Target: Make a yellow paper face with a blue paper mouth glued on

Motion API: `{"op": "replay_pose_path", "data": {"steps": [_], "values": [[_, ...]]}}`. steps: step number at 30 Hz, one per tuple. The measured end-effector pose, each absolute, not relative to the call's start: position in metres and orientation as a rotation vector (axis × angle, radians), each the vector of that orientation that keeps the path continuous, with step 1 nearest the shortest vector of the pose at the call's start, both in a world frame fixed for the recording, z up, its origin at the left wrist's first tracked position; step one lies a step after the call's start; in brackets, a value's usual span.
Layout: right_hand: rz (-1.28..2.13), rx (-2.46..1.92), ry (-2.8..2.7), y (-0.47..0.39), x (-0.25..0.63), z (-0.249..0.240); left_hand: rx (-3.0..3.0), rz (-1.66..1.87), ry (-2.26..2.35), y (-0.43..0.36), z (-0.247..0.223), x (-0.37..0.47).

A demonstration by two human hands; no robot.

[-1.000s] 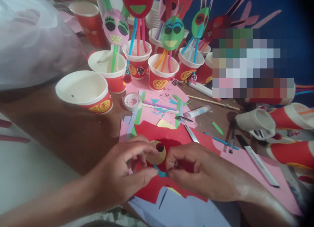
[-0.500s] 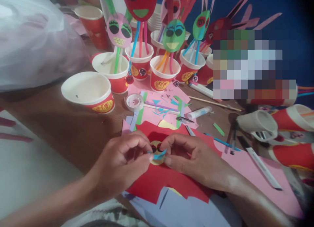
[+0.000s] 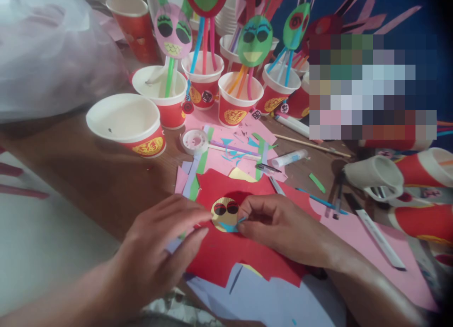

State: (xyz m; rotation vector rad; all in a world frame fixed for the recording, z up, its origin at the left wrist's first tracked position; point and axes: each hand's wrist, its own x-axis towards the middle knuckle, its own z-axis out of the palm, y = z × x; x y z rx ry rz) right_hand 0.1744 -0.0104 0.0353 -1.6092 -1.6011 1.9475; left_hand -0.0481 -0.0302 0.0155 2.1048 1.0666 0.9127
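Note:
A round yellow paper face (image 3: 221, 219) with two dark eyes lies on red paper (image 3: 226, 251). Across its lower part is a blue paper strip (image 3: 229, 227), curved like a mouth. My right hand (image 3: 272, 223) pinches the strip's right end between thumb and fingertips, covering the face's right edge. Just left of the face, my left hand (image 3: 161, 247) has its thumb and fingers apart and holds nothing.
Red cups (image 3: 148, 145) with paper faces on straws stand behind. A tape roll (image 3: 194, 141), glue stick (image 3: 290, 158), marker (image 3: 382, 239) and grey mug (image 3: 377, 176) lie or stand around the papers. At the left is a plastic bag (image 3: 60, 58).
My left hand has let go of the blue strip's left end and moved left and down, its fingers spreading. My right hand still grips the strip, which now lies lower against the yellow face.

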Motion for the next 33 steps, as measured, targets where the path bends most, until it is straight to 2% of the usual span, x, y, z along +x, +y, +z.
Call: {"op": "replay_pose_path", "data": {"steps": [5,14,33], "values": [[1.864,-1.716,-1.72,-0.014,0.173,0.034,2.337,0.974,0.837,-0.045,0.007,-0.047],[1.692,-1.833,-1.827,-0.018,0.167,0.028,2.4,0.898,0.918,-0.046,-0.012,-0.044],[1.222,-1.891,-2.162,-0.023,0.155,0.03,2.392,0.852,0.941,-0.05,-0.015,-0.045]]}}
